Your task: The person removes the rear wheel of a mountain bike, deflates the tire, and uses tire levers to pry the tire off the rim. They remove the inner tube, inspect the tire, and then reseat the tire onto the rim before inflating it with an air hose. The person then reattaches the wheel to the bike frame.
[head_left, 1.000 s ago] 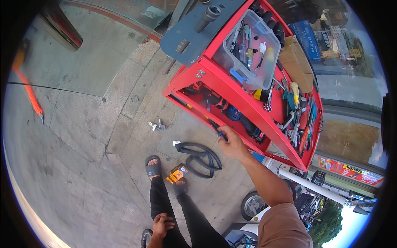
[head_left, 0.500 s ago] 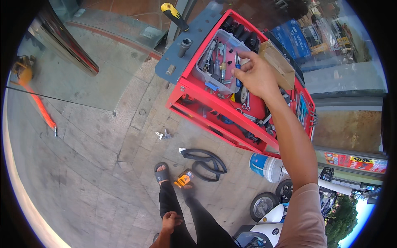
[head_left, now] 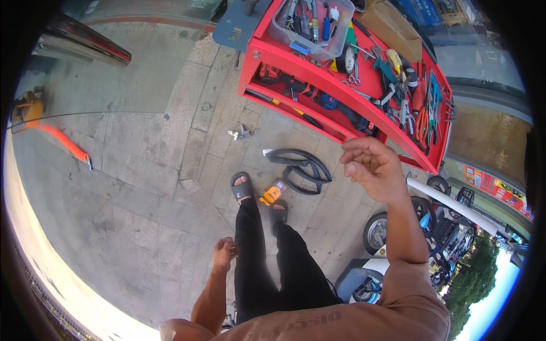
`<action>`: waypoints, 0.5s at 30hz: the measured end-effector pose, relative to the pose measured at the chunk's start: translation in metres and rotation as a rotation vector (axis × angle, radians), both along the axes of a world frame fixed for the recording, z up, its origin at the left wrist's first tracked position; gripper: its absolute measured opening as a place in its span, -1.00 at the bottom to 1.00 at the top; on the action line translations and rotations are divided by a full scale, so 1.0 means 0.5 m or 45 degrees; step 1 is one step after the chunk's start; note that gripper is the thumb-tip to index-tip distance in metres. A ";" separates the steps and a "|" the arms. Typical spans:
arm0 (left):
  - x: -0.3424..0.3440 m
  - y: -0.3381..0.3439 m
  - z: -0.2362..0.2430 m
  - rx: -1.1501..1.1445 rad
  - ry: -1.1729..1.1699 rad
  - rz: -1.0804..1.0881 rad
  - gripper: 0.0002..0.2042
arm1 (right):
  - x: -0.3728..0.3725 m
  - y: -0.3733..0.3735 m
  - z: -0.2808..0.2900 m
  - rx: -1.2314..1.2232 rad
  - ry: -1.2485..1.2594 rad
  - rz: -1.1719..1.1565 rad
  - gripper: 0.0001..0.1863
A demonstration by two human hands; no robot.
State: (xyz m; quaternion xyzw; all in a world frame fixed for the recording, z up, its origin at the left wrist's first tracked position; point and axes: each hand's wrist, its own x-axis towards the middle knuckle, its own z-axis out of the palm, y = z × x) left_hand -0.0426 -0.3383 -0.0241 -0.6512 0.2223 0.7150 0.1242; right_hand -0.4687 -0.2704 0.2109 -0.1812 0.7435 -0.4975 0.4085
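My right hand (head_left: 372, 170) hangs just in front of the lower right part of a red tool cart (head_left: 304, 82). Its fingers are half bent and stand apart from the thumb, with no object visible in them. Low at the left, beside my trouser leg, my left hand (head_left: 226, 252) has its fingers curled in; what they hold, if anything, is hidden. On the cart top sits a clear plastic box (head_left: 324, 52) of small tools, among them a blue-handled screwdriver (head_left: 326, 29). Pliers (head_left: 422, 122), scissors (head_left: 355, 74) and a red-handled tool (head_left: 419, 95) lie further right.
A folded black rubber tube (head_left: 310, 187) lies on the paving near my sandalled feet, with an orange-yellow packet (head_left: 274, 192) between them. A small metal part (head_left: 240, 133) is further off. Parked scooters (head_left: 375, 233) stand at the right, and an orange coiled hose (head_left: 65, 142) runs at the far left.
My right hand has left the plastic box and drawn back toward me, in front of the cart. The view has shifted, so the cart sits higher and my left hand shows further up.
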 end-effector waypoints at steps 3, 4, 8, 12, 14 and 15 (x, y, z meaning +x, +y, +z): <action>0.035 -0.042 0.015 -0.088 -0.059 -0.038 -0.73 | 0.095 0.117 -0.081 0.170 -0.194 -0.227 -0.77; 0.055 -0.051 0.015 -0.101 -0.072 -0.068 -0.72 | 0.137 0.159 -0.105 0.259 -0.266 -0.271 -0.78; 0.123 -0.063 0.010 -0.156 -0.102 -0.189 -0.67 | 0.326 0.313 -0.180 0.571 -0.272 -0.123 -0.77; 0.137 -0.057 0.033 -0.217 -0.168 -0.365 -0.68 | 0.458 0.449 -0.197 0.753 -0.235 -0.059 -0.75; 0.127 -0.056 0.053 -0.260 -0.134 -0.470 -0.67 | 0.508 0.519 -0.196 0.797 -0.214 -0.193 -0.75; 0.121 -0.053 0.063 -0.280 -0.112 -0.487 -0.67 | 0.527 0.551 -0.193 0.821 -0.202 -0.283 -0.75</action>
